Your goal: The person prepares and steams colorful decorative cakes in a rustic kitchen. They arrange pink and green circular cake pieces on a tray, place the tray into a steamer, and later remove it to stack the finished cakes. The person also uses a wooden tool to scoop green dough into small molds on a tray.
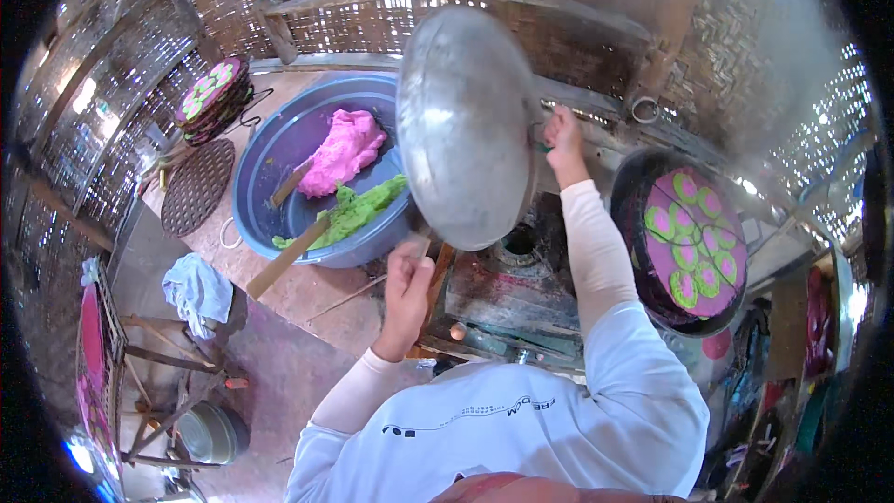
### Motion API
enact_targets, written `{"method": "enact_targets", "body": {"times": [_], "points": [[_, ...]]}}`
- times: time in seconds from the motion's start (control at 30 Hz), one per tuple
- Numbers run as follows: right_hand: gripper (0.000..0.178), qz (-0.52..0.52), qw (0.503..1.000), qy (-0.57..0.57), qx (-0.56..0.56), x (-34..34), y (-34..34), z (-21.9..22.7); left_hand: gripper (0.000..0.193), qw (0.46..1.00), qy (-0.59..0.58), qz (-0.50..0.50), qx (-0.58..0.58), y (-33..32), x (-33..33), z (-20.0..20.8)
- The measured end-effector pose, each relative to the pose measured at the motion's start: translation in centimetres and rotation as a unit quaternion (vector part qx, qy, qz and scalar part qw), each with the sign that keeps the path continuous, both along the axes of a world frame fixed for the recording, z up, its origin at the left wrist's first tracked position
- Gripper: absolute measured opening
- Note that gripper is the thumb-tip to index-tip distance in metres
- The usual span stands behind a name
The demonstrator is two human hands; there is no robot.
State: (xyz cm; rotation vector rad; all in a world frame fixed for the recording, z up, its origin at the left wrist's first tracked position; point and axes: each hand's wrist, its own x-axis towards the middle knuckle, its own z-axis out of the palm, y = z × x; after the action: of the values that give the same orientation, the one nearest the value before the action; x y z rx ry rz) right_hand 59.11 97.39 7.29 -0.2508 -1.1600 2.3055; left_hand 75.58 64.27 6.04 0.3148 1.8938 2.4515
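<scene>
Lid [470, 130] of silver metal is held up just right of the blue basin [250, 191], tilted steeply and covering part of that basin's right side from view. The right hand [563, 142] is clamped on the lid's far edge from the basin, apparently at its handle. The left hand [406, 291], fingers curled together, is near the basin's lower right side; whether it grips anything I cannot tell. Inside the basin lie pink dough [346, 151] and green dough [372, 207]. A wooden paddle [291, 256] sticks out over the basin's near rim. Well right of the basin, a dark pan [626, 214] holds a pink-and-green patterned round [659, 240].
</scene>
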Motion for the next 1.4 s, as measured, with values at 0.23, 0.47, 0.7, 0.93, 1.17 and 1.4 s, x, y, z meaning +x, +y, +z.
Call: {"method": "enact_targets", "body": {"times": [0.23,0.47,0.7,0.93,1.17,1.4], "points": [[0.038,0.005,0.999,-0.043,0.028,1.1,-1.1,-5.0,0.016,0.996,-0.012,-0.031,-0.084,-2.9,2.5,-5.5],[0.027,-0.029,0.990,-0.106,0.090,0.4,-0.8,-5.7,0.017,0.991,-0.089,-0.069,-0.071,-4.5,3.1,-8.7],[0.035,0.004,0.958,-0.151,0.245,0.3,0.4,-7.6,0.014,0.976,-0.114,-0.159,-0.098,-5.9,3.3,-9.1],[0.045,-0.174,0.866,-0.216,0.415,2.3,0.0,-7.6,0.010,0.938,-0.115,-0.303,-0.121,-6.3,3.0,-7.2],[0.019,-0.215,0.836,-0.025,0.504,14.3,-7.3,-2.9,0.014,0.875,-0.027,-0.437,-0.208,-2.6,2.8,-6.0],[0.006,0.032,0.834,-0.162,0.527,34.8,-5.4,-0.4,0.022,0.909,0.096,-0.355,-0.196,8.6,4.1,-0.2]]}}
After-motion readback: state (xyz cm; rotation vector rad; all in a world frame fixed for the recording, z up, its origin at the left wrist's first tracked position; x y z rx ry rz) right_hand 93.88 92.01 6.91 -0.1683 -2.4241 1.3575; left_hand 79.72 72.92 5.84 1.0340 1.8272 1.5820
